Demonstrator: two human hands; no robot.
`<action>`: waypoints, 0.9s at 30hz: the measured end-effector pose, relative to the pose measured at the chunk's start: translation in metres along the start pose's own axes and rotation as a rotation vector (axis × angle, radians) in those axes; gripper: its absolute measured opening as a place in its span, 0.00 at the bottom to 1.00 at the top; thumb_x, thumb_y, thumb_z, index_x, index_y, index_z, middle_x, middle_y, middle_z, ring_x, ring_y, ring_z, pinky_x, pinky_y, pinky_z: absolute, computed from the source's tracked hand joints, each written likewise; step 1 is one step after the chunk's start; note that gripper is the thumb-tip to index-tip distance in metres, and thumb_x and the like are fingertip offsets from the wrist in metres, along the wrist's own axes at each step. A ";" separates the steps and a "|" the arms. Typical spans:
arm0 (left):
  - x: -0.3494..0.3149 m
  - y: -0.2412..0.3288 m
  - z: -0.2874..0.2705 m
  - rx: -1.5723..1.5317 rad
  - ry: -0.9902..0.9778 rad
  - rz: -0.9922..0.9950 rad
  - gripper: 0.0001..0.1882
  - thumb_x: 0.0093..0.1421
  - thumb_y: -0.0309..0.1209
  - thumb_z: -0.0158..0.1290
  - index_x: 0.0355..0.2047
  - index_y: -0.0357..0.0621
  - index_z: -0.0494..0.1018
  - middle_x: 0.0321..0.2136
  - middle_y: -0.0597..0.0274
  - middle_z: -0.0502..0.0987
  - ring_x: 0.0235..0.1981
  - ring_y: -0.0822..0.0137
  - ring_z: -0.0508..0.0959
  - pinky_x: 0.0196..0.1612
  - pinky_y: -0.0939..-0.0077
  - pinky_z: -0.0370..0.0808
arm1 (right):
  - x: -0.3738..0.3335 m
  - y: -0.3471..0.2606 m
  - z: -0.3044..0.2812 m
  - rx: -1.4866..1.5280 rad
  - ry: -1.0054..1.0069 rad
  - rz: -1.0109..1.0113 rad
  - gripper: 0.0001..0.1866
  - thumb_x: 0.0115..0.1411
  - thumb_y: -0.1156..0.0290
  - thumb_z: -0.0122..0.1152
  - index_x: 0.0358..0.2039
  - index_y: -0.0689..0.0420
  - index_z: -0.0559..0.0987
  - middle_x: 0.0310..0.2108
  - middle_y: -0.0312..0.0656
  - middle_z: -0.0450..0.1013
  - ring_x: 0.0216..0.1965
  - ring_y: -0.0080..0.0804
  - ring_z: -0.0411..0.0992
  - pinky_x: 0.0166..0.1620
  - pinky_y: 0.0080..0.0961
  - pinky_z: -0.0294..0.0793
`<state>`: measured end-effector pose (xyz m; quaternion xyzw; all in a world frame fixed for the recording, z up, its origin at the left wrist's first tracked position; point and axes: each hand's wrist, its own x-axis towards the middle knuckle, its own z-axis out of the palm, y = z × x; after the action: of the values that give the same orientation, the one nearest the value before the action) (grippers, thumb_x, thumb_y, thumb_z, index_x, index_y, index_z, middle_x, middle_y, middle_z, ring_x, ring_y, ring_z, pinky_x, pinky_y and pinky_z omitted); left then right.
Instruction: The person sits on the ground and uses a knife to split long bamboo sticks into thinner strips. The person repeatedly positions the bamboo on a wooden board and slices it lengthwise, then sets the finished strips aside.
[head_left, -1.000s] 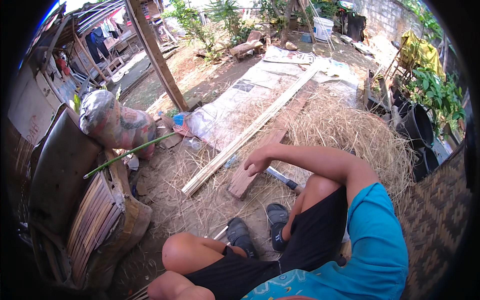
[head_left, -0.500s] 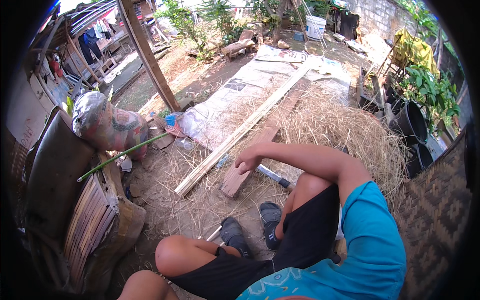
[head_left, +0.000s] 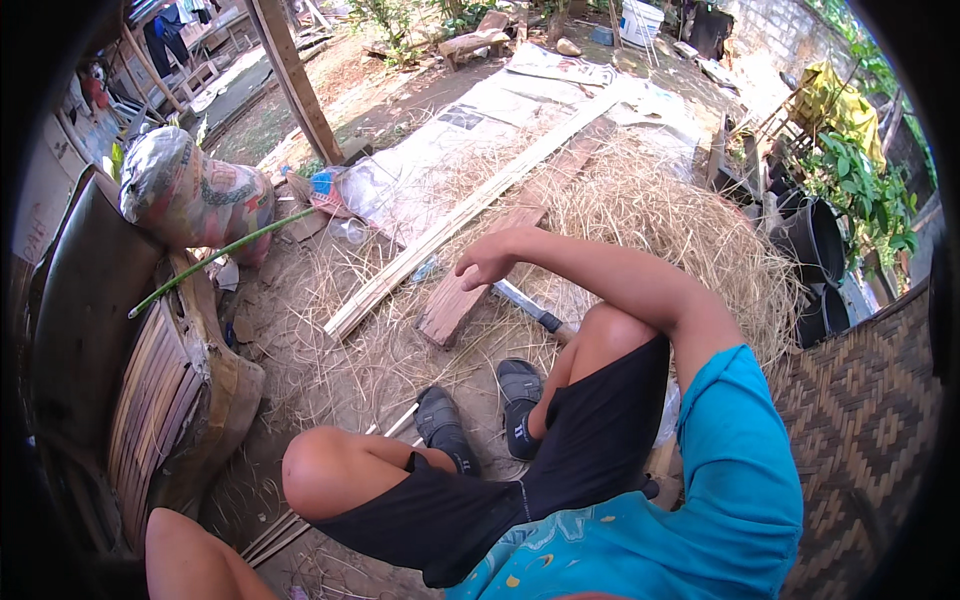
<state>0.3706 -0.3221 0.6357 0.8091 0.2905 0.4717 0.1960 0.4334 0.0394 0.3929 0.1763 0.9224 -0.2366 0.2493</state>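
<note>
My right hand (head_left: 485, 258) hangs with loose, slightly parted fingers over a worn wooden board (head_left: 455, 305), holding nothing; my forearm rests by my right knee. Whether the fingers touch the board I cannot tell. Just below the hand lies a large knife (head_left: 530, 305), blade toward the board and handle beside my knee. Left of the board, a bundle of long pale split bamboo strips (head_left: 440, 245) runs from the ground toward the far sheet. Of my left arm only a bent part shows at the bottom left edge; the left hand is out of view.
Dry straw (head_left: 690, 220) is heaped on the right over a pale sheet (head_left: 410, 190). A green stick (head_left: 220, 255) leans across slatted wood at left, near a stuffed sack (head_left: 190, 190). Thin pale sticks (head_left: 275, 540) lie by my left leg. A woven panel (head_left: 870, 430) stands right.
The view has tilted downward, so the surroundings sit higher in the picture. My left arm has shifted outward to the left, and more thin sticks show. My right hand keeps its pose over the board.
</note>
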 end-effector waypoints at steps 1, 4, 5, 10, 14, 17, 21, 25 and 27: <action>-0.001 -0.005 0.001 -0.011 0.005 0.006 0.10 0.63 0.35 0.53 0.26 0.49 0.68 0.22 0.68 0.68 0.28 0.70 0.72 0.30 0.68 0.67 | -0.005 0.003 0.005 0.025 -0.012 0.031 0.34 0.67 0.43 0.54 0.66 0.51 0.71 0.63 0.49 0.70 0.59 0.48 0.70 0.60 0.39 0.71; -0.008 -0.003 0.002 0.003 0.008 0.004 0.09 0.63 0.36 0.53 0.27 0.48 0.69 0.22 0.68 0.69 0.28 0.71 0.72 0.31 0.69 0.67 | -0.006 -0.007 0.000 0.028 0.013 0.030 0.34 0.67 0.42 0.54 0.65 0.52 0.72 0.65 0.49 0.69 0.65 0.51 0.66 0.67 0.41 0.65; -0.012 -0.005 0.004 0.007 0.011 0.006 0.09 0.63 0.36 0.53 0.27 0.48 0.69 0.22 0.68 0.69 0.28 0.71 0.72 0.31 0.69 0.67 | -0.003 -0.006 -0.004 0.017 0.028 0.022 0.34 0.67 0.42 0.54 0.65 0.52 0.72 0.64 0.50 0.69 0.65 0.51 0.67 0.66 0.42 0.65; -0.024 -0.011 0.003 0.015 0.046 0.021 0.09 0.64 0.36 0.52 0.29 0.47 0.70 0.23 0.68 0.70 0.28 0.71 0.72 0.31 0.71 0.67 | 0.010 -0.018 -0.006 -0.045 0.081 0.032 0.34 0.67 0.45 0.55 0.68 0.49 0.69 0.58 0.51 0.75 0.48 0.44 0.80 0.48 0.36 0.83; -0.024 -0.011 -0.002 0.013 0.050 0.017 0.09 0.64 0.36 0.52 0.30 0.47 0.70 0.23 0.68 0.70 0.29 0.72 0.72 0.31 0.71 0.67 | -0.008 -0.035 -0.015 -0.064 0.166 0.001 0.33 0.67 0.43 0.54 0.66 0.49 0.71 0.57 0.50 0.75 0.49 0.44 0.78 0.56 0.38 0.75; -0.016 0.001 0.003 0.033 0.035 0.008 0.09 0.65 0.36 0.52 0.30 0.47 0.71 0.23 0.68 0.71 0.29 0.72 0.72 0.31 0.72 0.67 | -0.011 -0.029 -0.023 -0.023 0.186 -0.005 0.33 0.66 0.43 0.55 0.67 0.47 0.70 0.51 0.48 0.79 0.45 0.38 0.81 0.49 0.35 0.81; -0.013 0.013 0.014 0.007 0.051 0.016 0.09 0.65 0.36 0.52 0.32 0.46 0.71 0.24 0.67 0.71 0.29 0.73 0.73 0.32 0.73 0.67 | -0.022 -0.008 -0.011 0.029 0.159 0.009 0.34 0.67 0.44 0.55 0.68 0.47 0.69 0.46 0.49 0.80 0.45 0.38 0.81 0.45 0.34 0.84; -0.028 0.054 0.013 0.033 0.077 0.016 0.09 0.66 0.37 0.52 0.33 0.46 0.72 0.24 0.67 0.72 0.29 0.73 0.73 0.32 0.74 0.68 | -0.044 -0.051 -0.013 0.063 0.127 0.106 0.36 0.67 0.40 0.53 0.67 0.51 0.70 0.58 0.51 0.75 0.57 0.46 0.75 0.61 0.40 0.70; -0.034 0.076 0.006 0.032 0.106 0.040 0.09 0.66 0.37 0.52 0.33 0.45 0.72 0.24 0.67 0.72 0.30 0.73 0.73 0.32 0.75 0.68 | -0.060 -0.070 -0.018 0.105 0.126 0.111 0.35 0.68 0.44 0.54 0.69 0.50 0.67 0.51 0.50 0.78 0.46 0.39 0.80 0.47 0.33 0.84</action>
<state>0.3839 -0.4020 0.6553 0.7917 0.2918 0.5129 0.1579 0.4438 -0.0215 0.4636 0.2546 0.9113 -0.2591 0.1939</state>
